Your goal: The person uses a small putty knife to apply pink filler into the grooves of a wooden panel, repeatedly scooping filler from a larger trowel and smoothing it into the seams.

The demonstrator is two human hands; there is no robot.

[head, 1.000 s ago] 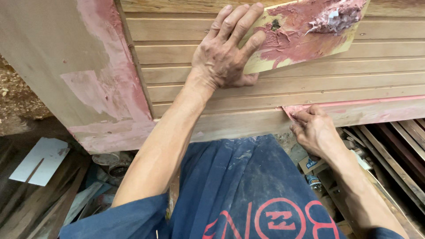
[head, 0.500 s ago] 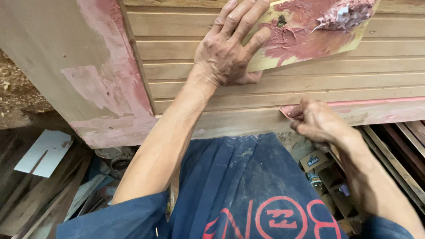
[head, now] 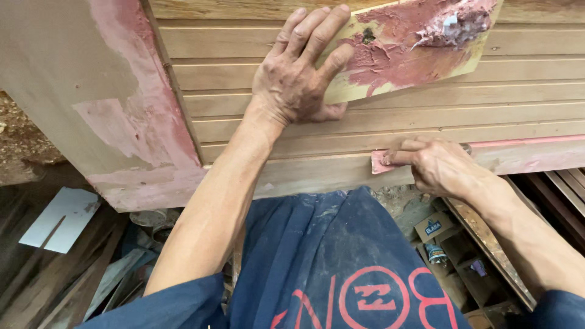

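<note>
Scraper (head: 382, 162) mostly hidden under my right hand (head: 442, 166), pinched, pink tip on grooved wood panel (head: 256, 125). Left hand (head: 298, 79) grips putty board (head: 414, 52), top cut off, smeared with lumpy pink filler.

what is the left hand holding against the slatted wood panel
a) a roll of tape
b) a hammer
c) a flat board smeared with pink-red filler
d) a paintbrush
c: the left hand presses a flat yellowish board, coated with pink-red filler, against the slatted wood panel, while the right hand holds a small scraper at the lower edge.
</note>
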